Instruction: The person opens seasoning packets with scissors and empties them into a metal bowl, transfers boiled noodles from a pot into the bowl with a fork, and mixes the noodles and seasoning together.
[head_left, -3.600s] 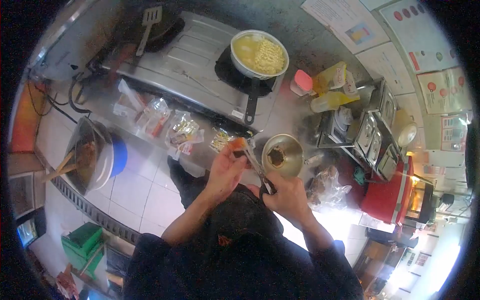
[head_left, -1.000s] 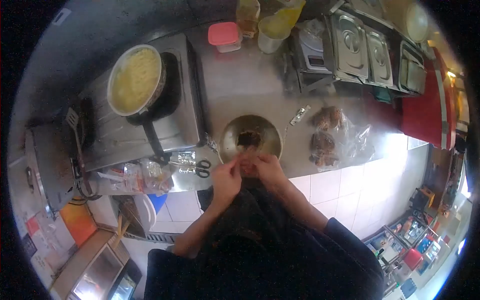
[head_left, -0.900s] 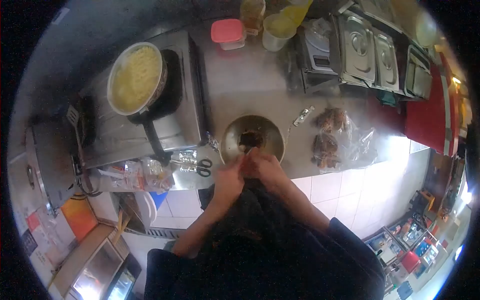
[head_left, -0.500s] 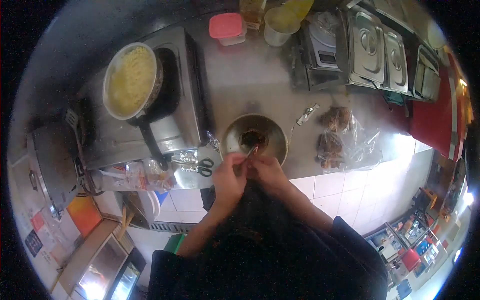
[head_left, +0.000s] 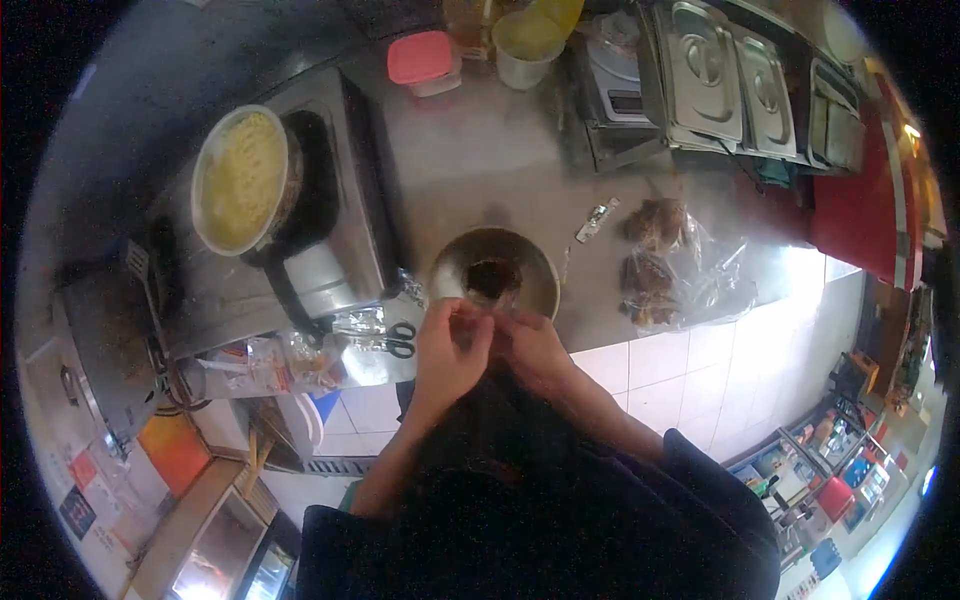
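A round metal bowl point(head_left: 537, 268) stands at the counter's front edge, with a dark sauce or seasoning point(head_left: 491, 276) in its bottom. Over its near rim, my left hand point(head_left: 450, 345) and my right hand point(head_left: 533, 350) meet, both with pinched fingers. Between the fingertips is a small shiny sachet point(head_left: 505, 299), blurred and partly hidden by the fingers. Scissors point(head_left: 400, 340) with dark handles lie left of my left hand. A torn silvery wrapper point(head_left: 598, 220) is on the counter, right of and beyond the bowl.
At left, a pan of noodles point(head_left: 240, 180) sits on a stove point(head_left: 325, 275), its handle pointing toward me. Plastic packets point(head_left: 260, 366) lie along the front edge. A clear bag with brown food point(head_left: 660, 280) is at right. Behind stand a pink-lidded tub point(head_left: 422, 60), a scale point(head_left: 622, 95) and lidded steel pans point(head_left: 705, 70).
The view has shifted slightly, so the counter items sit a little further left. Both hands stay together over the bowl's near rim, and the sachet between them has changed its angle.
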